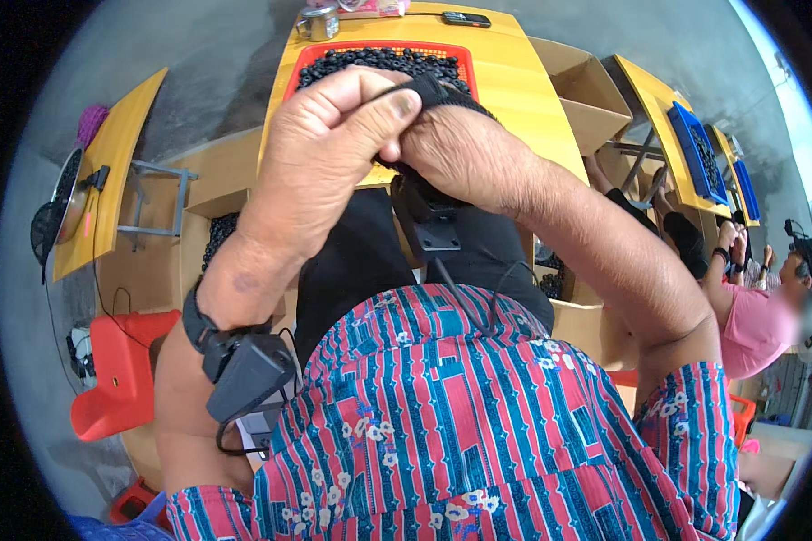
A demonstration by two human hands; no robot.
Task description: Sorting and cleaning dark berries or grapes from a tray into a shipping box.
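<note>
My left hand [320, 149] is closed, thumb and fingers pinching the end of a black strap [433, 93]. This strap wraps around my right hand [451, 149] near the wrist. The right hand is bent inward beneath the strap and its fingers are hidden. Below it hangs a black device [433, 230] with a cable, apparently borne by the strap. Another dark grey device [251, 374] is strapped to my left forearm. Just beyond both hands, a red plastic basket [467, 65] full of small black pieces stands on the yellow table [523, 99].
At the table's far end are a metal-lidded jar [318, 22] and a black phone [466, 18]. Cardboard boxes [577, 86] flank the table. A red chair [122, 370] stands at left. On the right, a person in pink [753, 329] sits near a blue tray [697, 149].
</note>
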